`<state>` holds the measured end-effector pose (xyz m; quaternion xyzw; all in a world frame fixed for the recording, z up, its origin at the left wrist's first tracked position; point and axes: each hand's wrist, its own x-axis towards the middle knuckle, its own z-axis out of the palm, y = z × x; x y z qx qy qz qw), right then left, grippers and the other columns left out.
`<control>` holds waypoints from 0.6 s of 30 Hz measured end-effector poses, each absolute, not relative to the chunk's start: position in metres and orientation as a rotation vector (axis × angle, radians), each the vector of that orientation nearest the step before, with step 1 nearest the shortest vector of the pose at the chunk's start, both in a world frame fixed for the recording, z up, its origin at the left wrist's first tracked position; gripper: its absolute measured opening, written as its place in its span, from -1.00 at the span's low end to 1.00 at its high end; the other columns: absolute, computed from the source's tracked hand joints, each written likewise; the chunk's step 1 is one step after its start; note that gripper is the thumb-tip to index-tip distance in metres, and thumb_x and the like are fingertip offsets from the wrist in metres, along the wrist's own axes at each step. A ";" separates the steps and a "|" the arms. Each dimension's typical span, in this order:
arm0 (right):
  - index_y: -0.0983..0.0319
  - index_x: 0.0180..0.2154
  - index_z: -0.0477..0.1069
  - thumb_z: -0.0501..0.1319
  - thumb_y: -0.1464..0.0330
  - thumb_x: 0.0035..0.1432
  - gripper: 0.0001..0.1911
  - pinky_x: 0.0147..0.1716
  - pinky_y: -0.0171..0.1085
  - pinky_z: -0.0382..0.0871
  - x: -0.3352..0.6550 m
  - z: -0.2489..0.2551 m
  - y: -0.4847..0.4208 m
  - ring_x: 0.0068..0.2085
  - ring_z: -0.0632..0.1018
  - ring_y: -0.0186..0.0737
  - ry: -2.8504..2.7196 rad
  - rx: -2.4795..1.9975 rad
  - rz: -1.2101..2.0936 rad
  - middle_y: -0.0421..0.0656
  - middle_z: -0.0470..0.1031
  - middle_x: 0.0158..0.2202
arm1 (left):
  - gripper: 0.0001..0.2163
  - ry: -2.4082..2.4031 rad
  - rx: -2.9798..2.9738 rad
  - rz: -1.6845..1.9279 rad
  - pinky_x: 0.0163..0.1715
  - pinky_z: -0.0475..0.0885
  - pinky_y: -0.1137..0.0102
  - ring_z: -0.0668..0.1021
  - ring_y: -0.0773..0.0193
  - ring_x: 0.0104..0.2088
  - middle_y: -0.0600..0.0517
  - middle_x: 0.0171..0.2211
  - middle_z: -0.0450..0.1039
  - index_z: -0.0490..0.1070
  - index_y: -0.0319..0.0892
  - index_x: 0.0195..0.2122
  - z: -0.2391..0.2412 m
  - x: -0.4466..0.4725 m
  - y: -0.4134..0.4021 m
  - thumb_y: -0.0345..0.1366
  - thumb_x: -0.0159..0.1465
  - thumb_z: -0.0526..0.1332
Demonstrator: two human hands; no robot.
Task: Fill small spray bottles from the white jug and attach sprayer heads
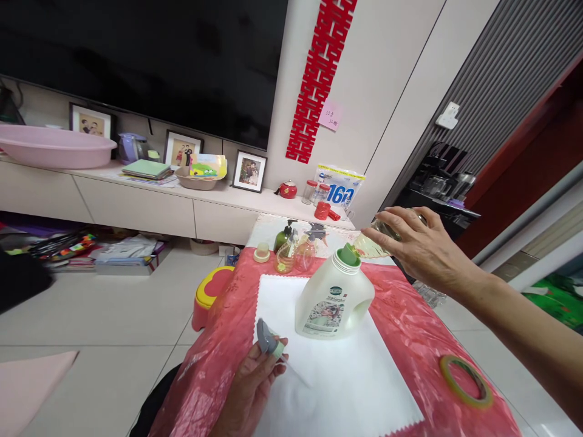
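Observation:
My left hand [257, 376] is closed on a grey spray head [266, 338] with a pale green collar and a thin dip tube, low over the white cloth. My right hand [414, 240] grips a clear bottle [371, 244], tipped with its neck toward the green spout [348, 255] of a large white detergent jug [332, 303]. The fingers hide part of the bottle. The jug stands upright on the white cloth [319, 394], open at the top. Behind it are a clear spray bottle [306, 255], another clear bottle [286, 255] and a dark green pump bottle [282, 237].
A roll of tape [467, 381] lies on the red plastic table cover [401, 303] at right. A cream cap [261, 252] sits at the back left corner. Left of the table is a red and yellow stool [212, 291]. The TV cabinet [232, 218] stands behind.

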<state>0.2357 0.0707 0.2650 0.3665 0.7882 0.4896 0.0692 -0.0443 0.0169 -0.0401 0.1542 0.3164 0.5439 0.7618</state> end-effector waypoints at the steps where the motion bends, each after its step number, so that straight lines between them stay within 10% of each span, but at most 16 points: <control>1: 0.06 0.27 0.24 0.11 0.58 0.34 -0.45 0.12 0.08 0.17 0.234 0.266 0.070 0.27 0.30 0.04 2.369 1.077 1.486 0.04 0.26 0.29 | -0.56 0.687 0.337 1.183 -0.27 0.53 0.40 0.61 0.25 -0.29 -0.08 -0.14 0.67 0.66 -0.15 -0.18 -0.041 -0.044 0.017 -0.14 -0.09 0.63; 18: 0.11 0.31 0.24 0.20 0.42 0.25 -0.40 -0.06 0.04 0.35 0.255 0.239 0.056 0.15 0.37 0.17 2.541 1.583 1.249 0.02 0.35 0.19 | -0.58 0.639 0.322 1.192 -0.29 0.57 0.45 0.63 0.29 -0.29 -0.03 -0.17 0.68 0.65 -0.14 -0.19 -0.042 -0.044 0.018 -0.20 -0.09 0.64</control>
